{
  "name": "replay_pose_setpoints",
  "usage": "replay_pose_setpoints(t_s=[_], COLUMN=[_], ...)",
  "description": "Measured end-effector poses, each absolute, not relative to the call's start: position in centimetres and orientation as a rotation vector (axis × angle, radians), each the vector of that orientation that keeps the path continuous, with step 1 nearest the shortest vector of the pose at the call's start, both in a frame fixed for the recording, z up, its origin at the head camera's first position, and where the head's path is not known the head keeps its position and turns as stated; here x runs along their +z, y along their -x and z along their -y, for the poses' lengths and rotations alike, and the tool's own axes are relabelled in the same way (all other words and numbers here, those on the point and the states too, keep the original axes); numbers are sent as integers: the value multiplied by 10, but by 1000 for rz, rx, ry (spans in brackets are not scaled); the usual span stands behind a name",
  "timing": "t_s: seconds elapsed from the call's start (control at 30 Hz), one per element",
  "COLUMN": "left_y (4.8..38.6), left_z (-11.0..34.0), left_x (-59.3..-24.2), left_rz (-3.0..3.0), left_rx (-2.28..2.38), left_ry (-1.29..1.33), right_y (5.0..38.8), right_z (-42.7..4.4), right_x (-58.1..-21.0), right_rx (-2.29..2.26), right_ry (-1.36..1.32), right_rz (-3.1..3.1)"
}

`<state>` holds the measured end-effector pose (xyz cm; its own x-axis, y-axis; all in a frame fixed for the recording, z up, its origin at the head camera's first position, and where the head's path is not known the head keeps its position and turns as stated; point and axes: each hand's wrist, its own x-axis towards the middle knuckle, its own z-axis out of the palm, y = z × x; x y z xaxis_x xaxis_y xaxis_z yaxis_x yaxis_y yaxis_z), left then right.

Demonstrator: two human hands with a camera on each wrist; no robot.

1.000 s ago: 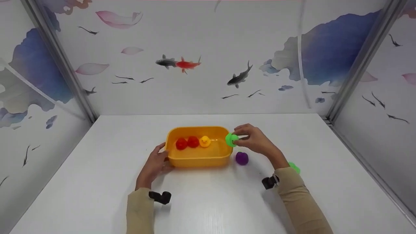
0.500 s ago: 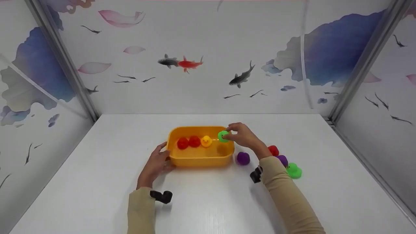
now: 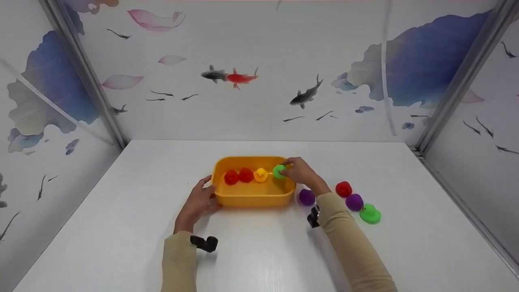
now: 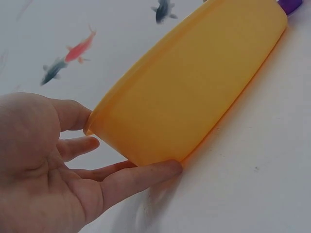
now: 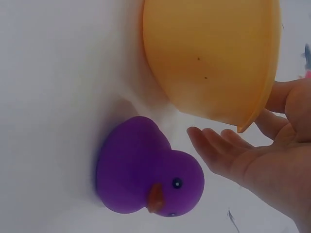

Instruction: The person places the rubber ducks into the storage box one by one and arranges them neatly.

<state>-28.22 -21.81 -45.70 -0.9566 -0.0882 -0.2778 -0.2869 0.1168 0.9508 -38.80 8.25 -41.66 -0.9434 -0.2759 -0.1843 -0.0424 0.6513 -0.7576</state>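
Note:
In the head view, an orange-yellow bin holds two red ducks and a yellow duck in a row. The left hand grips its left end; the left wrist view has that hand's thumb on the bin's wall. Over the right rim, the right hand pinches a green duck inside the bin. The right wrist view shows this hand beside the bin wall, its thumb and index fingertips hidden behind it. A purple duck lies just outside.
Right of the right forearm, a red duck, a purple duck and a green duck lie in a slanting row on the white table. Patterned walls stand behind and at both sides.
The right hand has carried the green duck left over the rim and down into the bin. The ducks right of the forearm have come into full view. The left hand keeps its grip.

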Motion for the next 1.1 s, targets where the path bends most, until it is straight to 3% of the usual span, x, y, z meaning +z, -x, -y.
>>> replay_pose_setpoints(t_s=[0.47, 1.1], left_y=[284, 284], left_z=[219, 217], left_x=[-459, -460], left_rz=[-2227, -2281], left_rx=[1978, 1922], left_ry=[371, 402], right_y=[397, 395], right_z=[-76, -79], right_x=[-423, -424], right_rx=[-1178, -1141], right_ry=[190, 293], right_rz=[-2540, -2613])
